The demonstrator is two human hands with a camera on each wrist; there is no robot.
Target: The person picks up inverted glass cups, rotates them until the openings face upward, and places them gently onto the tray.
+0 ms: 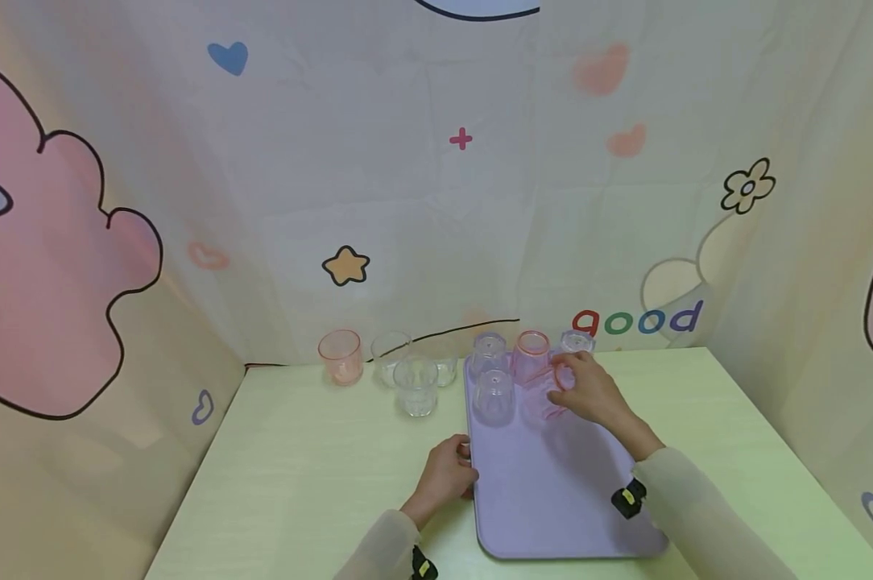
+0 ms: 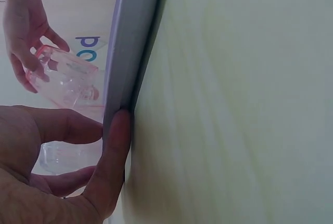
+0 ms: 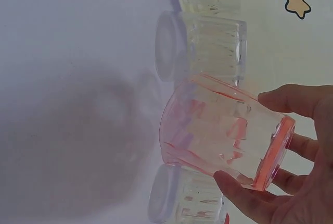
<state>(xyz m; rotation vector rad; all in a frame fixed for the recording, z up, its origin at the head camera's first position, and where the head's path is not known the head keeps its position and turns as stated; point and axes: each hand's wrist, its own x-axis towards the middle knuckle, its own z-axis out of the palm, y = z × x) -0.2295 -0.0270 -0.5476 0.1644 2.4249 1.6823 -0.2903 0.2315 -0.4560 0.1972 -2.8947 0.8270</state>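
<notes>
My right hand [image 1: 589, 389] grips a see-through pink cup [image 3: 223, 130] near its base, thumb on one side and fingers on the other. The cup is tilted, its open mouth towards the purple tray [image 1: 545, 491]. My left hand [image 1: 447, 471] pinches the left rim of the tray, as the left wrist view shows up close. Behind the held cup, upside down on the tray, stand a clear cup [image 1: 490, 352], another pink cup [image 1: 531, 358] and a further clear cup [image 1: 577, 342]. To its left a clear cup [image 1: 494, 396] is also mouth down.
Left of the tray, on the pale table [image 1: 320, 475], a pink cup [image 1: 342, 358] and several clear cups [image 1: 416, 391] stand mouth up. A printed curtain [image 1: 407, 217] rises along the table's back edge.
</notes>
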